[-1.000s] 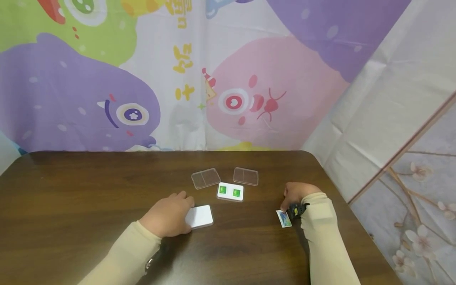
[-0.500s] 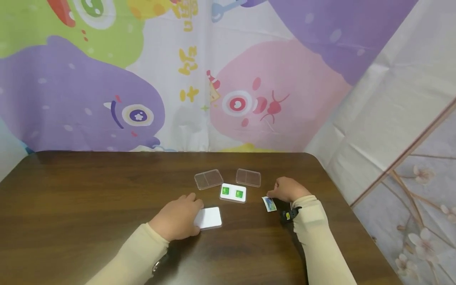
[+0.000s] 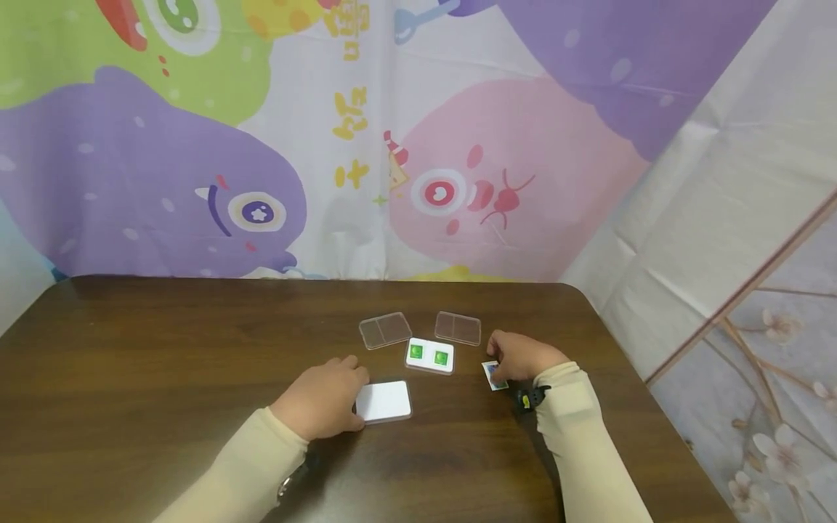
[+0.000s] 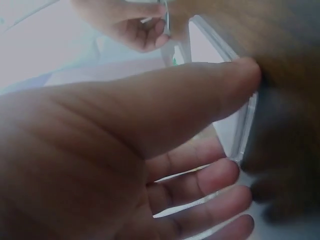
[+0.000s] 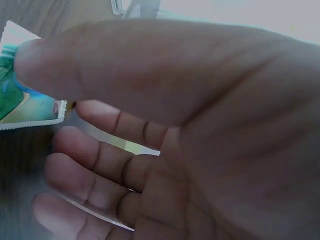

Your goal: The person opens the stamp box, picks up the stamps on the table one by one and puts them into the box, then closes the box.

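My left hand (image 3: 320, 398) holds the left end of a shallow clear case with a white insert (image 3: 383, 402), thumb at the near edge and fingers at the far side. In the left wrist view the thumb presses along the rim of that case (image 4: 227, 132). My right hand (image 3: 523, 356) pinches a postage stamp (image 3: 493, 379) with a blue and green picture, low over the table at the right. Its toothed white edge shows in the right wrist view, with the thumb over the stamp (image 5: 30, 107). A second case (image 3: 428, 357) bears two green stamps on white, between the hands.
Two clear plastic lids (image 3: 385, 331) (image 3: 458, 328) lie flat behind the cases. The brown wooden table (image 3: 196, 341) ends at a wall covering with cartoon figures. A flowered panel (image 3: 771, 407) stands along the right side.
My right hand has brought the stamp leftward and farther from me, toward the case with green stamps. Its thumb now covers more of the stamp. The left hand keeps its hold on its case.
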`<move>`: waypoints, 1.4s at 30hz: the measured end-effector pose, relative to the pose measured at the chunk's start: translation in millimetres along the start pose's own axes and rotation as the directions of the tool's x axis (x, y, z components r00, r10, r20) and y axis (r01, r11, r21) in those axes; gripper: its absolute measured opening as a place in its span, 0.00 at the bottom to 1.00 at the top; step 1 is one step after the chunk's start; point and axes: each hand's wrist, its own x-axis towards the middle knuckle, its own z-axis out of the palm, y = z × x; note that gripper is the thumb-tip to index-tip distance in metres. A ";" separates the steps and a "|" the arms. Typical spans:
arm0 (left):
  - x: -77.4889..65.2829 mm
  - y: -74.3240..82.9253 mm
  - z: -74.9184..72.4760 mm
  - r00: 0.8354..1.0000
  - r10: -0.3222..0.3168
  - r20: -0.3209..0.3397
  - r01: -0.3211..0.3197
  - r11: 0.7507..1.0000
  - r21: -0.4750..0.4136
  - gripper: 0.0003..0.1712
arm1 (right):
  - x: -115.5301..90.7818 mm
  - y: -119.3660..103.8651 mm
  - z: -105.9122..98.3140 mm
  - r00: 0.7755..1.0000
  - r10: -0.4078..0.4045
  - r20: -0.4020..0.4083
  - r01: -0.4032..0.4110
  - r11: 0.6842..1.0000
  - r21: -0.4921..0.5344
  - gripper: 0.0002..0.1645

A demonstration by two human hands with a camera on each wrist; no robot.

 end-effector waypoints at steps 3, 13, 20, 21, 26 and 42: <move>0.4 4.2 -0.2 1.000 0.007 0.006 -0.007 1.000 -0.010 0.29 | -1.3 -1.1 1.4 1.000 0.025 -0.010 -0.024 1.000 0.018 0.21; 1.3 9.5 2.0 1.000 0.004 -0.004 -0.004 1.000 -0.008 0.27 | -3.3 -0.9 5.1 0.999 0.041 -0.009 -0.041 0.998 0.043 0.14; 0.1 8.4 1.5 1.000 -0.006 -0.005 0.006 1.000 -0.018 0.28 | -1.6 -2.5 7.0 0.999 0.032 -0.012 -0.031 0.998 0.058 0.13; -0.1 8.2 1.4 1.000 -0.004 -0.009 0.003 1.000 -0.017 0.28 | -1.0 -2.9 7.1 1.000 0.028 -0.013 -0.027 0.998 0.055 0.13; -0.6 7.5 1.4 1.000 -0.001 -0.020 0.001 1.000 -0.020 0.27 | 1.0 -6.5 6.5 1.000 0.011 -0.010 -0.010 0.999 0.052 0.14; 0.7 7.3 4.4 0.999 -0.019 -0.026 0.018 0.999 -0.035 0.27 | 2.1 -8.7 7.3 0.999 -0.021 -0.033 0.023 0.998 0.061 0.15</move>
